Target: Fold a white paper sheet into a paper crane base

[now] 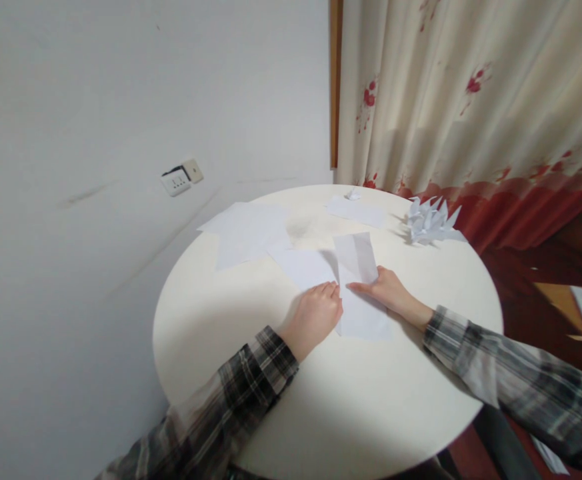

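A folded sheet of white paper lies in front of me, its upper part raised off the table. My left hand is closed at its left edge, fingers curled together; whether they pinch the edge is hard to see. My right hand grips the paper from the right, thumb lying across its face and the other fingers behind it. Beneath and to the left, another white sheet rests flat, partly covered by the left hand.
Loose sheets lie at the back left of the round white table. A cluster of folded paper cranes stands at the back right. One small folded piece sits by a sheet at the far edge. Wall and curtain border the table.
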A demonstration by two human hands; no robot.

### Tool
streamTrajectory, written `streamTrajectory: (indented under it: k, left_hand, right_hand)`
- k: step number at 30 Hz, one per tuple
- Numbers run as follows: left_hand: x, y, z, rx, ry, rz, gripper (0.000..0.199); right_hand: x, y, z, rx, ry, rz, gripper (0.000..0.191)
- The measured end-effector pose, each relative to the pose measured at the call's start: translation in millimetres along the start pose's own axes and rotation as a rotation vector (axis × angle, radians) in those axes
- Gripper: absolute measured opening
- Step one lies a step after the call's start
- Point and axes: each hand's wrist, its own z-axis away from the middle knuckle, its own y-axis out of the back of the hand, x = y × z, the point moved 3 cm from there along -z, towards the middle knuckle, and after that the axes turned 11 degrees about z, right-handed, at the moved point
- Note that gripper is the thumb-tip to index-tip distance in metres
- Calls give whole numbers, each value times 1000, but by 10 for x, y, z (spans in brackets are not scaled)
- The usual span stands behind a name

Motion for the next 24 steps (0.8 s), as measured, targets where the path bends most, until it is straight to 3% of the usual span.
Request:
streamTrajectory:
  k: [3,9,17,24]
  left_hand:
    - [22,15,13,-8,4,-9,31]
    - [29,-24,27,-43,2,-61,35]
    - [30,-16,29,-48,6,-65,34]
    - [-79,-50,-65,52,37,-47,30]
  right_hand:
    - [21,1,-4,2,32,-13,49]
    - [42,-13,-14,-41,28,-78,35]
    - [69,-44,-14,-63,77,-238,39]
    - [23,12,45,-29,146,-99,46]
